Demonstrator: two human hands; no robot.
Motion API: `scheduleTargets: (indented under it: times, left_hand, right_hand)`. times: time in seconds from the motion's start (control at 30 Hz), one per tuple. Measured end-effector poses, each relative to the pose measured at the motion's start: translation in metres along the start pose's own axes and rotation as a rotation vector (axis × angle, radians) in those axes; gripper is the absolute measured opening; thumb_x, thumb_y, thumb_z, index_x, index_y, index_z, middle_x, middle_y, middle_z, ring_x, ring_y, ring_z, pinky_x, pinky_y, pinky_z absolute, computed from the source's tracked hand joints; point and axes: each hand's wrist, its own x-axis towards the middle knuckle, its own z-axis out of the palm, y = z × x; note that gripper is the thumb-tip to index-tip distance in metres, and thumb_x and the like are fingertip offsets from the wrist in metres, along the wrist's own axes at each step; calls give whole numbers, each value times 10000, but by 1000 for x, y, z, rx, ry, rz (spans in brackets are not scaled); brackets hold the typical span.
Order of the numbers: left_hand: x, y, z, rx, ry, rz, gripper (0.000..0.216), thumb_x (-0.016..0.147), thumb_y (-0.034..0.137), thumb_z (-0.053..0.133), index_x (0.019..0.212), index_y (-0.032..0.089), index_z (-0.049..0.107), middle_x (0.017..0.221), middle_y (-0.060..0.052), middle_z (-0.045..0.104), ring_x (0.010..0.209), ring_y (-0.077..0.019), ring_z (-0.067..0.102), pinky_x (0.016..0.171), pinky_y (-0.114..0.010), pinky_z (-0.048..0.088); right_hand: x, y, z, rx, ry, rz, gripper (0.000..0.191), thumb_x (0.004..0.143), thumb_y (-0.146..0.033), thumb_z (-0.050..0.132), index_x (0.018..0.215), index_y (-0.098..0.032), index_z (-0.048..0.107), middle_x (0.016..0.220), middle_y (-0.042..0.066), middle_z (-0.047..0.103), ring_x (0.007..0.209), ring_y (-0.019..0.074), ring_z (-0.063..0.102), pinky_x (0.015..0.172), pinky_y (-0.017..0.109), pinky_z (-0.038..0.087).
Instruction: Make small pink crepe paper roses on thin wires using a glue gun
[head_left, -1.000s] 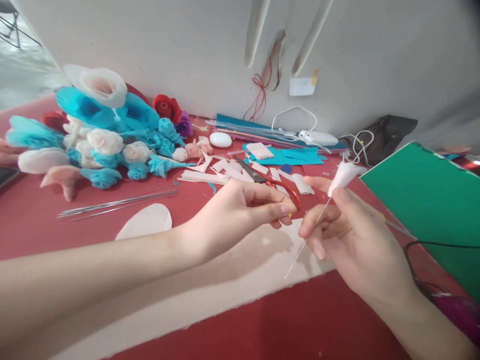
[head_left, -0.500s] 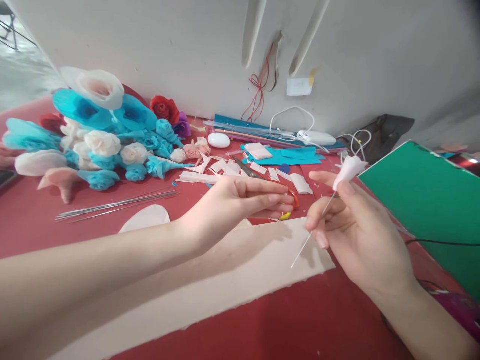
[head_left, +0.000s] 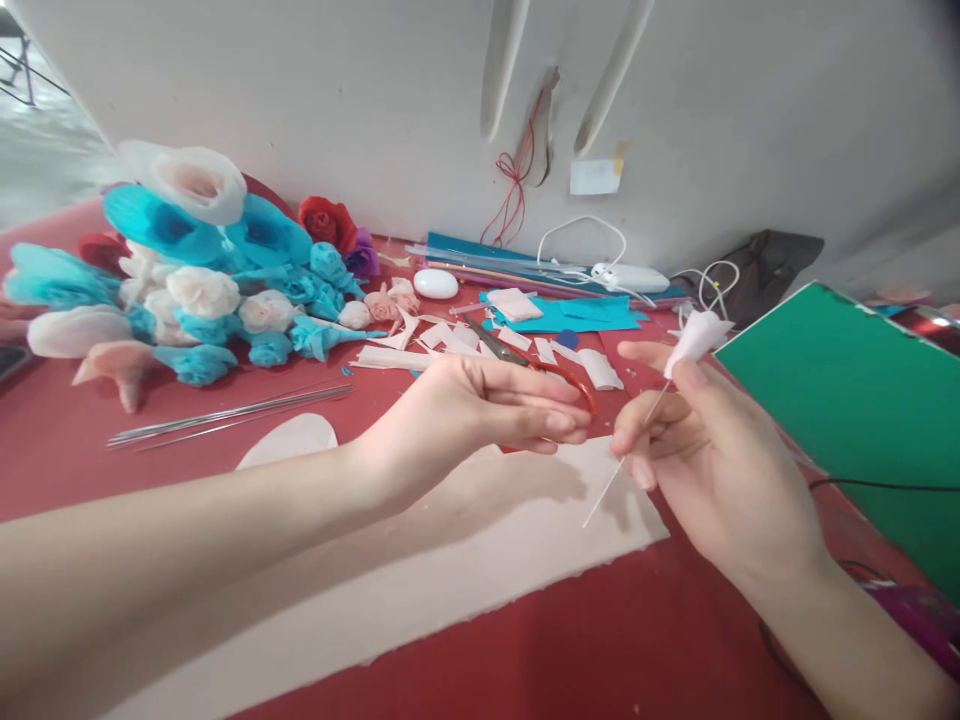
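Observation:
My right hand pinches a pale pink paper flower just below its petals. Its thin wire stem slants down to the left past the curled fingers. To the left of it, my left hand is stretched out with its fingers extended, holding nothing that I can see. Scissors with orange handles lie just behind the left fingers, which partly cover one handle. Beneath both hands a long strip of pale crepe paper crosses the red table.
Blue, white, pink and red paper flowers are heaped at the back left. Several wires lie before them, near a pale rounded paper piece. Paper scraps surround the scissors. A green board stands at the right.
My left hand has dipped and tilted slightly, so more of the scissors shows and a yellow bit below the fingers is now hidden. The right hand keeps its hold on the paper flower.

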Motion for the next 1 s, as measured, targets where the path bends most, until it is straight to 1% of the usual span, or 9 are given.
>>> scheduleTargets:
  times: [0.17, 0.27, 0.33, 0.43, 0.53, 0.67, 0.73, 0.87, 1.0]
  left_hand:
    - [-2, 4, 3, 108, 60, 45, 77, 652, 119, 714, 692, 176, 681, 613, 50, 670, 577, -48, 607, 507, -86, 453]
    - [-3, 7, 5, 174, 87, 77, 78, 623, 163, 740, 632, 160, 663, 562, 51, 616, 507, -36, 547, 436, -90, 399]
    - [-4, 8, 6, 220, 95, 90, 116, 617, 198, 746, 590, 151, 643, 538, 50, 596, 479, -32, 521, 417, -95, 376]
    - [-5, 10, 7, 278, 115, 82, 165, 646, 234, 727, 546, 146, 630, 472, 56, 568, 440, -25, 494, 420, -98, 377]
    - [-3, 10, 6, 258, 95, 27, 212, 733, 240, 649, 544, 143, 640, 488, 38, 607, 474, -49, 561, 482, -117, 449]
    - [0, 6, 2, 156, 14, 4, 139, 809, 210, 563, 791, 143, 683, 737, -9, 708, 721, -104, 664, 689, -176, 530]
    - [2, 3, -1, 123, -9, 0, 143, 814, 204, 560, 869, 143, 676, 776, -17, 714, 762, -112, 667, 724, -188, 532]
    - [3, 1, -4, 171, 42, 13, 70, 742, 198, 643, 768, 166, 699, 727, 4, 715, 721, -106, 663, 644, -143, 516]
    - [3, 4, -3, 276, 126, 10, 104, 647, 233, 722, 597, 163, 664, 561, 31, 671, 529, -77, 612, 501, -133, 482]
  right_hand:
    - [-2, 2, 1, -42, -35, 22, 204, 871, -380, 464, 916, -264, 625, 674, 3, 629, 473, 91, 536, 481, 222, 442]
    - [-4, 1, 3, -42, -35, 37, 187, 856, -373, 495, 901, -251, 630, 795, 20, 638, 525, 102, 558, 473, 228, 448]
    - [-7, 0, 5, -35, -64, 46, 200, 857, -375, 495, 906, -237, 632, 795, 25, 631, 534, 104, 562, 471, 227, 449]
    - [-11, 0, 6, -34, -122, 71, 217, 867, -382, 479, 911, -233, 630, 683, 15, 601, 523, 114, 565, 480, 239, 455]
    - [-11, 0, 6, -38, -123, 88, 214, 865, -382, 481, 925, -240, 630, 646, 14, 590, 525, 123, 569, 482, 247, 460]
    - [-4, 3, 3, -48, -47, 97, 203, 849, -374, 507, 874, -225, 644, 738, 30, 617, 524, 111, 573, 478, 232, 466]
    - [-1, 5, 1, -50, -37, 103, 202, 845, -369, 513, 855, -216, 644, 783, 33, 625, 513, 105, 573, 479, 230, 469]
    - [1, 8, 0, -30, -57, 104, 216, 844, -379, 513, 861, -208, 643, 867, 41, 639, 507, 96, 577, 489, 224, 466]
    - [1, 7, -2, -41, -74, 107, 220, 848, -378, 509, 886, -201, 634, 870, 47, 648, 512, 97, 582, 509, 222, 470]
